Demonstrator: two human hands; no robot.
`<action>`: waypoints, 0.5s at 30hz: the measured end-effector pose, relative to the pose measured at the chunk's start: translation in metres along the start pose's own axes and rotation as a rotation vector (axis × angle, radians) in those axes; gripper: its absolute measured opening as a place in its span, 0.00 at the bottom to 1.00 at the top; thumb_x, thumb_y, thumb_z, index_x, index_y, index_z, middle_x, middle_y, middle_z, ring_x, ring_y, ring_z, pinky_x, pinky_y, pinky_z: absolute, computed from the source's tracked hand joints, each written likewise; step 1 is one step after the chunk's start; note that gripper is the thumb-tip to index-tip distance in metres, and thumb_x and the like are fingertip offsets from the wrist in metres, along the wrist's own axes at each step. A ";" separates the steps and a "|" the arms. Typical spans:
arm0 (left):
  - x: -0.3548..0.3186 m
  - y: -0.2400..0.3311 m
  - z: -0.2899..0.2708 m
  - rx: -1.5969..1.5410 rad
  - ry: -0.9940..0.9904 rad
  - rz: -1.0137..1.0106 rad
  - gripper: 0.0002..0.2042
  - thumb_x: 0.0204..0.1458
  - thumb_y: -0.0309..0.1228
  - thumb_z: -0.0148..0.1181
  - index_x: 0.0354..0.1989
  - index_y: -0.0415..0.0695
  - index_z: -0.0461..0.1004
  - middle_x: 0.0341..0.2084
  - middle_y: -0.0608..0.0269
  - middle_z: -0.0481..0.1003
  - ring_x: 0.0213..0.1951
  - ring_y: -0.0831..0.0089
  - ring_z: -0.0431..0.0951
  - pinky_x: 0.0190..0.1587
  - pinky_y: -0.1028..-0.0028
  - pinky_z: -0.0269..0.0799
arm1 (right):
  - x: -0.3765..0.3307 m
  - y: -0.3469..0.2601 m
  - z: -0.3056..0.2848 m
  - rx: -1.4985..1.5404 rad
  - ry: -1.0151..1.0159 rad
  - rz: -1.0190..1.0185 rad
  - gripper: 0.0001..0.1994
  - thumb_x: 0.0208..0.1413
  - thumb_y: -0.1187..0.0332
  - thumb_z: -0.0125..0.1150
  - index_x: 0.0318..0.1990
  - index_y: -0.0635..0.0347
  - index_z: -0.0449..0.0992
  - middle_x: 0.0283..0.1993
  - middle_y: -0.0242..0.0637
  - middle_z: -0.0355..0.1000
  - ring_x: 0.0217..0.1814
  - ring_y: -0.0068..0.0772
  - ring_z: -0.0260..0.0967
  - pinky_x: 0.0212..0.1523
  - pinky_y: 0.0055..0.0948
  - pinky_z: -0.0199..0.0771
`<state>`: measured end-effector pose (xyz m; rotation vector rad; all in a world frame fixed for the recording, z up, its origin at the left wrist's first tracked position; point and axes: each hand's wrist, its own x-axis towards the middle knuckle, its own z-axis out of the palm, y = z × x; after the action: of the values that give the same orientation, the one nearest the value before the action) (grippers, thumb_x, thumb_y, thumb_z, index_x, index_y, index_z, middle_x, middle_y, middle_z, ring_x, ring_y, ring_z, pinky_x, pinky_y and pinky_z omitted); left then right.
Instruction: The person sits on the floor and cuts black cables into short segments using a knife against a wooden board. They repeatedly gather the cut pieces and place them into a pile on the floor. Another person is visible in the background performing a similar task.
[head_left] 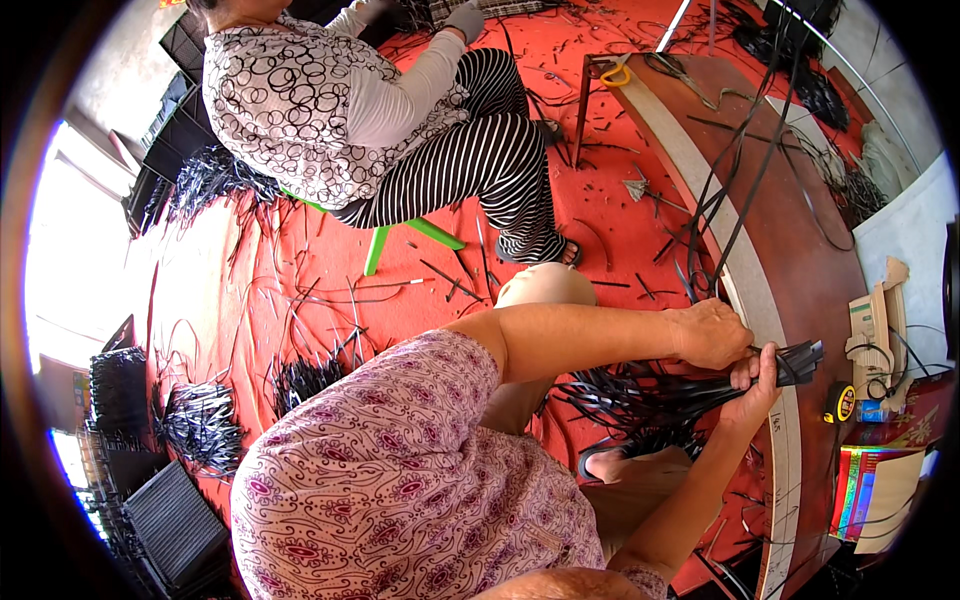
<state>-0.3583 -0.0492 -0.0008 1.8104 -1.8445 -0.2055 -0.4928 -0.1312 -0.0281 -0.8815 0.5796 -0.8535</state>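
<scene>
A bundle of flat black strips [800, 362] lies across the front edge of the brown table, its evenly gathered end over the tabletop. My right hand [752, 392] is closed around that bundle near this end. The loose tails [650, 402] hang off the table toward my knees and the floor. Just above my right hand, my left hand [712, 333] is closed, its fingertips at a thin dark strip beside the bundle; the fingers partly hide it. Long black strips [722, 215] trail over the table edge from the far side and come down close to my left hand.
The brown table [690, 85] curves along my right, with yellow-handled scissors [617, 75], a tape measure [840, 403] and cardboard [880, 320]. A co-worker [300, 110] sits ahead on a green stool [376, 250]. Strip bundles [200, 428] and scraps litter the red floor [610, 215].
</scene>
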 end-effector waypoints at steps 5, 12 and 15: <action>-0.001 0.000 -0.001 0.004 -0.026 -0.007 0.13 0.52 0.37 0.52 0.28 0.39 0.75 0.22 0.48 0.77 0.29 0.52 0.79 0.31 0.59 0.73 | -0.001 0.000 0.001 0.006 0.001 0.009 0.05 0.58 0.67 0.59 0.38 0.56 0.72 0.19 0.23 0.56 0.16 0.13 0.50 0.16 0.15 0.51; -0.002 0.001 -0.001 0.007 -0.041 -0.017 0.13 0.53 0.38 0.52 0.29 0.39 0.75 0.23 0.48 0.77 0.30 0.52 0.79 0.32 0.59 0.73 | 0.000 0.003 -0.003 0.001 0.003 0.002 0.06 0.57 0.67 0.60 0.37 0.56 0.72 0.19 0.23 0.56 0.15 0.13 0.50 0.16 0.16 0.51; -0.001 0.000 0.001 0.010 -0.052 -0.021 0.13 0.54 0.38 0.52 0.29 0.39 0.75 0.23 0.47 0.77 0.30 0.52 0.79 0.32 0.59 0.73 | 0.000 0.003 -0.002 -0.007 0.020 0.003 0.06 0.57 0.66 0.61 0.37 0.56 0.72 0.19 0.23 0.56 0.15 0.13 0.50 0.16 0.16 0.51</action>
<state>-0.3586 -0.0486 -0.0014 1.8484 -1.8652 -0.2537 -0.4934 -0.1311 -0.0314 -0.8793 0.6016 -0.8584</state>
